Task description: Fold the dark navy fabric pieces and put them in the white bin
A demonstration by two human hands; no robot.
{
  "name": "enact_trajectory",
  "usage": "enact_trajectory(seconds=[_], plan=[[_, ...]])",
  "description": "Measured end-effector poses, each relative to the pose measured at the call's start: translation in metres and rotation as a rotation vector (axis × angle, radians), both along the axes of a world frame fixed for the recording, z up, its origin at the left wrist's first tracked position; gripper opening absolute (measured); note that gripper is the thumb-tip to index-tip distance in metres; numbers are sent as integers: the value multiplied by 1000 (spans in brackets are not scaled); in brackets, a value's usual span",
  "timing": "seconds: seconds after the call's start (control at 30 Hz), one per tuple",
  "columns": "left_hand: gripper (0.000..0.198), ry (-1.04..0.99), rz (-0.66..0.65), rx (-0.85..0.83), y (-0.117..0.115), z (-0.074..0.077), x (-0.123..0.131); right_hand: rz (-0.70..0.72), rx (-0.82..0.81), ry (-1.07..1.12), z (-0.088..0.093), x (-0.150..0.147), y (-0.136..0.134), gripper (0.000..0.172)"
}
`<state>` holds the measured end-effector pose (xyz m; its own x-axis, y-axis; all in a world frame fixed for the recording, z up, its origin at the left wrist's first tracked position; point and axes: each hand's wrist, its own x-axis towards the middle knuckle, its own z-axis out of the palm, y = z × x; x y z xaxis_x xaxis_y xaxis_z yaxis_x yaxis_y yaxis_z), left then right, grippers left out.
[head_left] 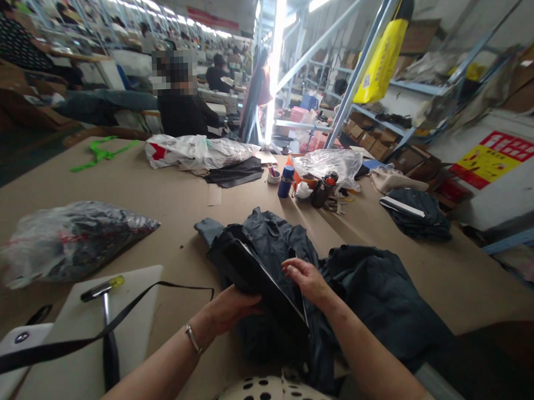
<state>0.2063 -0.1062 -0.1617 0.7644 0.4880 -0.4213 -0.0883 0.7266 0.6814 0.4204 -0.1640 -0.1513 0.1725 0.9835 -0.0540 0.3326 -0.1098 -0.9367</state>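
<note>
My left hand (pixel 236 306) is closed on the black edge of a dark grey garment (pixel 272 229), thumb on top and the other fingers underneath. This edge is a stiff-looking black band (pixel 265 282) with a thin white line along its side, slanting down to the right. Just right of the band is my right hand (pixel 308 279), its fingers loosely bent and apart, with nothing visible in them. More dark grey fabric (pixel 379 295) lies bunched on the table beside my right forearm.
On the brown table (pixel 172 238), a hammer (pixel 107 322) rests on a white board (pixel 142 309), a black strap (pixel 134 304) crossing it. A plastic bag (pixel 80 238) sits left. Farther back stand a blue bottle (pixel 286 182) and dark bottle (pixel 324 189); folded garments (pixel 419 218) lie right.
</note>
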Motion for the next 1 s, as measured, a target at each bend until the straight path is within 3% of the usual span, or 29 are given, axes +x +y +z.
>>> enact_trajectory(seconds=[0.1,0.2,0.33,0.47,0.6,0.73,0.8,0.93,1.0], plan=[[36,-37,-38,19,-3,-7,-2,198,-147,264,-4,-32,-5,29],[37,-5,-26,67,-5,-10,-5,145,-116,370,-14,-49,-10,31],[43,41,11,116,-9,-10,-4,4,69,210,-21,-47,-16,34],[35,50,84,108,-17,-10,5,75,22,198,-18,-45,-23,25],[33,62,93,132,-23,-3,12,59,-8,139,-10,-44,-26,22],[32,126,112,153,-24,1,12,72,18,58,0,-32,-22,4],[36,151,113,151,-24,0,12,78,26,70,0,-25,-17,7],[37,115,98,140,-28,-1,15,43,2,185,-13,-25,-12,40],[36,91,116,117,-30,0,18,45,-4,238,-21,-32,-14,39]])
